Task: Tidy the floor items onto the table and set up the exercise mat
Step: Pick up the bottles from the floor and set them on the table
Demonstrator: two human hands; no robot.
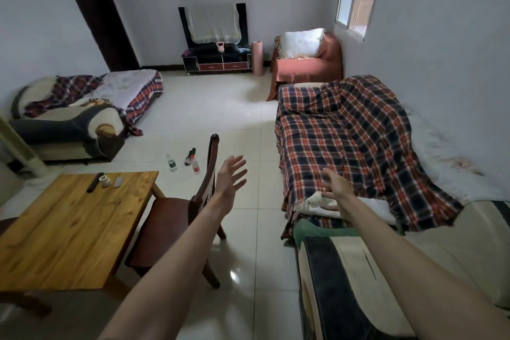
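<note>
On the tiled floor beyond the chair lie a clear bottle with a green label (171,162), a clear bottle with a red cap (195,165) and a dark flashlight (190,156). The wooden table (69,232) stands at the lower left with a black remote (95,182), a tape roll (105,180) and a small grey item (118,181) on it. A rolled pink mat (258,58) stands upright by the far TV cabinet. My left hand (230,178) is raised with fingers spread, empty, in front of the chair back. My right hand (337,186) is open and empty over the plaid sofa's edge.
A dark wooden chair (176,218) sits between table and walkway. Plaid-covered sofa (345,141) fills the right side, another sofa (74,113) the left. A pink kettlebell (220,47) rests on the TV cabinet (218,62); an orange-covered armchair (306,63) stands beside the mat.
</note>
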